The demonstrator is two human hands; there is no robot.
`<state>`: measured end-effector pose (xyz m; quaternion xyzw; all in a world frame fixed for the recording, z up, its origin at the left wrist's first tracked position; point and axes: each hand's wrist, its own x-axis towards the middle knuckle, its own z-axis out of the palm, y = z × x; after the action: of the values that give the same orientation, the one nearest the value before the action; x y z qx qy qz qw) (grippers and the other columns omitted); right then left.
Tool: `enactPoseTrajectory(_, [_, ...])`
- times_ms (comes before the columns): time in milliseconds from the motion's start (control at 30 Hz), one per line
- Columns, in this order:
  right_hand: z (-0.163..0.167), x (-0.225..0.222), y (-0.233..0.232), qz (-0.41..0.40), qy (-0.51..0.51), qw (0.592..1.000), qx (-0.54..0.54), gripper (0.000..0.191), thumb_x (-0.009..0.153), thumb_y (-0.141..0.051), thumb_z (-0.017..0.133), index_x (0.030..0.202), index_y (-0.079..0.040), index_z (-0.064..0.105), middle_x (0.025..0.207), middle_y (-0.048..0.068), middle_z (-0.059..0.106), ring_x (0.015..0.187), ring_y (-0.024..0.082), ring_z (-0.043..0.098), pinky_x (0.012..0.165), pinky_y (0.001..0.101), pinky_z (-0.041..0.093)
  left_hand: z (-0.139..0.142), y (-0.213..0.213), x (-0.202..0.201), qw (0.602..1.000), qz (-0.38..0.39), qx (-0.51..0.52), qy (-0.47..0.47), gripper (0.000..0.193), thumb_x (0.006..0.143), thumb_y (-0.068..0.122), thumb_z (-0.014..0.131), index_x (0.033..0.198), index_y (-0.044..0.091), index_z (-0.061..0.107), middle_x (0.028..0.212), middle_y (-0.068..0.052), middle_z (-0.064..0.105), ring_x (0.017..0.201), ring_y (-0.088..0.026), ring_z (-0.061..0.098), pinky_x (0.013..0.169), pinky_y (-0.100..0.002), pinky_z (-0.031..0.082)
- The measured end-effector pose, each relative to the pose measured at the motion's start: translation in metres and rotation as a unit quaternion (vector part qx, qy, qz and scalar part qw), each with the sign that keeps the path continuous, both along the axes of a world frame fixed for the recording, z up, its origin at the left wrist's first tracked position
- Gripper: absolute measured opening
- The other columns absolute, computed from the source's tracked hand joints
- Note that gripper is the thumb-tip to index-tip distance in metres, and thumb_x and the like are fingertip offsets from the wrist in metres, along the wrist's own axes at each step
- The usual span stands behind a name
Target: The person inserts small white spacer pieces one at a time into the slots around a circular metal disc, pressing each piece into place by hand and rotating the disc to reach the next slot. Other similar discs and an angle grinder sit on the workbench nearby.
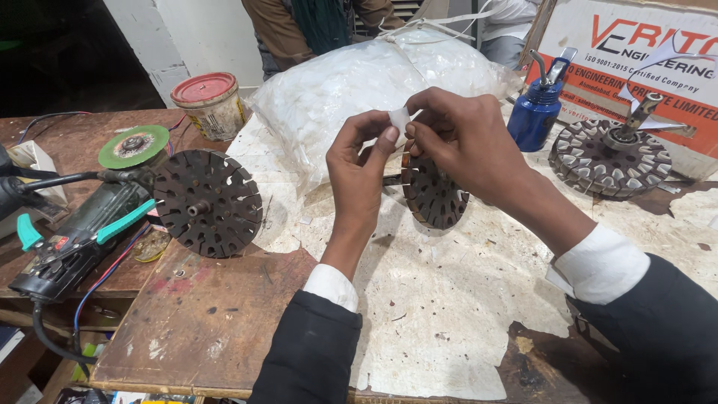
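From the head camera, two hands met above the middle of the bench. The left hand and the right hand together pinched one small white slip between fingertips, both closed narrowly around it. Just below them, one dark slotted disc stood tilted on the white sheet, partly hidden by the right hand; whether that hand touched it could not be told. Three slotted discs showed in all: a second with a short shaft at the left, and a third at the right with white slips in its slots. One clear bag of white pieces lay behind the hands, one blue oil can beside it, one red-lidded tin farther left, and one angle grinder with a green wheel at the left edge.
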<state>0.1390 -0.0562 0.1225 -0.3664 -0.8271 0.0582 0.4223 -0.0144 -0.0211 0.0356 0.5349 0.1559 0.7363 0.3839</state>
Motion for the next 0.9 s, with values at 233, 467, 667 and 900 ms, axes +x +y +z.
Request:
enactPoseTrajectory(233, [0.001, -0.007, -0.006, -0.001, -0.025, 0.998, 0.051, 0.022, 0.098, -0.004, 0.065, 0.118, 0.004, 0.061, 0.086, 0.014, 0.076, 0.08, 0.019, 0.079, 0.072, 0.0311, 0.063, 0.003, -0.002, 0.001, 1.0, 0.025, -0.006, 0.012, 0.016, 0.1, 0.009, 0.071, 0.114, 0.003, 0.065, 0.092, -0.001, 0.068, 0.085, -0.008, 0.064, 0.077, -0.024, 0.055])
enactPoseTrajectory(467, [0.002, -0.007, -0.006, -0.001, -0.019, 0.999, 0.027, 0.022, 0.099, -0.003, 0.061, 0.12, 0.002, 0.065, 0.085, 0.012, 0.077, 0.078, 0.017, 0.079, 0.071, 0.0306, 0.064, 0.007, -0.005, 0.002, 0.999, -0.013, -0.044, -0.012, 0.021, 0.097, 0.005, 0.069, 0.117, 0.005, 0.062, 0.084, 0.001, 0.064, 0.078, -0.005, 0.061, 0.07, -0.024, 0.055])
enactPoseTrajectory(667, [-0.002, -0.01, -0.004, 0.007, 0.012, 1.0, -0.016, 0.019, 0.097, -0.005, 0.063, 0.114, 0.0, 0.069, 0.082, 0.01, 0.077, 0.076, 0.014, 0.078, 0.07, 0.0289, 0.064, 0.005, -0.006, 0.001, 0.999, -0.026, -0.029, -0.018, 0.016, 0.099, 0.0, 0.067, 0.114, 0.003, 0.063, 0.085, 0.002, 0.059, 0.078, -0.004, 0.054, 0.07, -0.021, 0.047])
enactPoseTrajectory(900, [0.0, 0.006, 0.003, 0.047, 0.062, 0.995, -0.068, 0.008, 0.095, 0.0, 0.063, 0.097, 0.001, 0.071, 0.073, 0.003, 0.07, 0.065, 0.006, 0.067, 0.058, 0.0228, 0.055, 0.005, -0.007, 0.018, 0.998, -0.042, -0.035, -0.039, 0.01, 0.097, -0.005, 0.062, 0.104, 0.003, 0.064, 0.089, -0.002, 0.066, 0.081, -0.006, 0.061, 0.071, -0.021, 0.05])
